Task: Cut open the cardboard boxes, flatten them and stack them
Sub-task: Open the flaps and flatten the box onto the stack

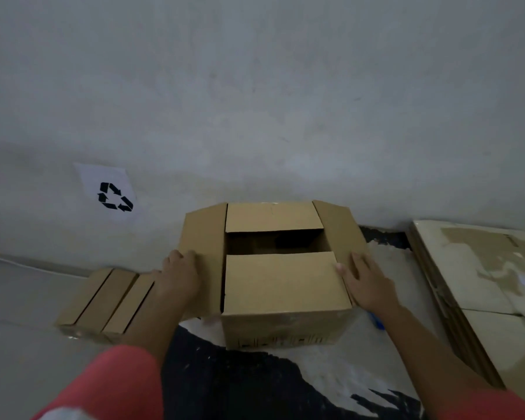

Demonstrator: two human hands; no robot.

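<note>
A brown cardboard box [282, 286] stands on the floor before me, its top flaps partly open with a dark gap between the two inner flaps. My left hand [179, 275] lies on the box's left outer flap, fingers resting over it. My right hand [365, 281] lies flat against the right outer flap with straight fingers. A stack of flattened cardboard [479, 289] lies on the floor at the right. Something small and blue [378, 322] lies on the floor just under my right wrist; I cannot tell what it is.
Three narrow cardboard boxes [103, 301] lie side by side on the floor at the left. A paper with a recycling symbol [112, 194] hangs on the grey wall [255, 101] behind. A black-and-white patterned mat [285, 377] lies under the box.
</note>
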